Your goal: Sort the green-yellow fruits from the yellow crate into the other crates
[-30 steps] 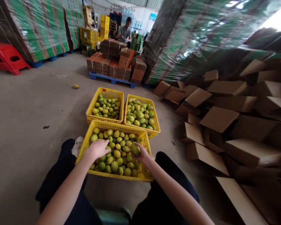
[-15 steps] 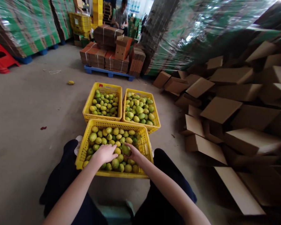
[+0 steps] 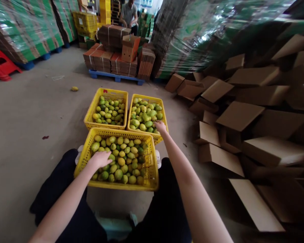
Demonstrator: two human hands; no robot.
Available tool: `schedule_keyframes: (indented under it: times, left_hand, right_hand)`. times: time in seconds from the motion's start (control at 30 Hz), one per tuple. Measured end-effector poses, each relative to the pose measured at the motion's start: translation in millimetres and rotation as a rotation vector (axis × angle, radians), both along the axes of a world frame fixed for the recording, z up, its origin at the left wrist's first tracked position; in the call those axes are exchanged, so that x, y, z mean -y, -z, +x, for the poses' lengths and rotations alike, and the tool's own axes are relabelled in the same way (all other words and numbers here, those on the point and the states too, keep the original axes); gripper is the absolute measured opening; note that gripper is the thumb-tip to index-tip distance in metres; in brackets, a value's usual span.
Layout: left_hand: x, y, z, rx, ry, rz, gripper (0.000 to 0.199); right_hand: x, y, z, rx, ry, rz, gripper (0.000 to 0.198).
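A yellow plastic crate (image 3: 154, 168) full of green and yellow lemons (image 3: 118, 174) stands between my knees. My left hand (image 3: 100, 159) is over its left part, fingers curled round a green lemon (image 3: 111, 157) that shows at the fingertips. Behind it on the right, another yellow crate (image 3: 164, 111) holds larger, greener lemons (image 3: 146, 117). My right hand (image 3: 160, 127) reaches to that crate's near right corner, fingers extended just over the fruit and apparently holding nothing. The palm side is hidden.
A third yellow crate (image 3: 88, 113) of lemons stands back left. One lemon (image 3: 74, 88) lies on the floor. Cardboard boxes (image 3: 239, 116) pile up at right. Beyond are a blue pallet (image 3: 116, 77) of flattened cartons, a red stool (image 3: 1, 64) and a person (image 3: 129, 15).
My right hand has moved from the near crate, where it held a green lemon, out to the back right crate. My left hand has shifted slightly left within the near crate.
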State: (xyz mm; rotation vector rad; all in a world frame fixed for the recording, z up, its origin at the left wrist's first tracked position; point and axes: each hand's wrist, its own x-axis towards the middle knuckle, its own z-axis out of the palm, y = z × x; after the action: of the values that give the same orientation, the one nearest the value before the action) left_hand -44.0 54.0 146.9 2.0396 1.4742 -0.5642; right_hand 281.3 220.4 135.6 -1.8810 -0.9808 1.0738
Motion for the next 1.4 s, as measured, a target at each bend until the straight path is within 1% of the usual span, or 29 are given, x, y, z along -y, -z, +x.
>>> schedule_keyframes:
  times: [0.07, 0.17, 0.27, 0.37, 0.43, 0.53, 0.67, 0.8, 0.9, 0.97, 1.03, 1.1, 1.13, 1.2, 1.23, 1.3, 1.33, 1.37, 1.4]
  left_hand:
    - [-1, -3.0, 2, -0.021, 0.009, -0.014, 0.059]
    - [-2, -4.4, 5, -0.022, 0.018, -0.035, 0.06]
    - [-3, -3.1, 6, 0.015, 0.015, -0.023, 0.058]
    - [-3, -3.1, 5, 0.025, 0.015, -0.011, 0.056]
    - [-4, -4.5, 3, -0.001, 0.007, -0.018, 0.056]
    - [-3, -6.9, -1, -0.019, -0.017, -0.018, 0.056]
    - [-2, -7.0, -11, 0.041, -0.044, -0.005, 0.054]
    - [-1, -4.5, -21, 0.042, -0.072, 0.015, 0.053]
    - [0, -3.9, -25, 0.055, -0.088, 0.061, 0.053]
    - [1, -4.7, -26, 0.067, -0.089, 0.081, 0.053]
    - [2, -6.2, -27, 0.068, -0.081, 0.085, 0.051]
    - [3, -7.7, -27, 0.051, -0.072, 0.084, 0.051]
    - [4, -8.3, -27, 0.043, -0.067, 0.086, 0.051]
    - [6, -9.5, -26, 0.054, -0.053, 0.105, 0.059]
    - [6, -10.2, -25, 0.079, -0.042, 0.12, 0.067]
    - [8, -13.3, -23, 0.174, -0.006, 0.153, 0.085]
    - [8, -16.0, -22, 0.236, 0.012, 0.168, 0.088]
    - [8, -19.5, -21, 0.302, 0.024, 0.181, 0.085]
    - [8, -23.6, -20, 0.364, 0.027, 0.203, 0.076]
  right_hand:
    - [23, 14, 1, 0.2, -0.147, -0.098, 0.022]
    - [65, 38, -3, 0.412, -0.389, -0.246, 0.009]
    - [95, 57, -14, 0.546, -0.629, -0.338, 0.014]
    - [110, 74, -36, 0.621, -0.838, -0.396, 0.021]
    - [118, 90, -58, 0.654, -0.932, -0.43, 0.024]
    - [134, 116, -95, 0.678, -0.992, -0.494, 0.029]
    - [160, 145, -135, 0.682, -0.975, -0.554, 0.032]
    - [175, 160, -153, 0.724, -0.888, -0.519, 0.035]
    - [174, 163, -153, 0.746, -0.871, -0.484, 0.04]
    - [167, 162, -151, 0.743, -0.899, -0.478, 0.042]
    - [158, 156, -149, 0.73, -0.945, -0.479, 0.04]
    - [148, 144, -149, 0.705, -1.003, -0.47, 0.037]
    - [143, 135, -150, 0.687, -1.036, -0.457, 0.036]
    - [133, 109, -153, 0.632, -1.108, -0.404, 0.036]
    - [130, 92, -154, 0.6, -1.144, -0.372, 0.038]
    - [125, 54, -155, 0.535, -1.195, -0.302, 0.045]
    - [125, 33, -155, 0.506, -1.203, -0.268, 0.048]
    - [126, 13, -153, 0.462, -1.199, -0.227, 0.051]
    - [127, -5, -150, 0.339, -1.181, -0.164, 0.053]
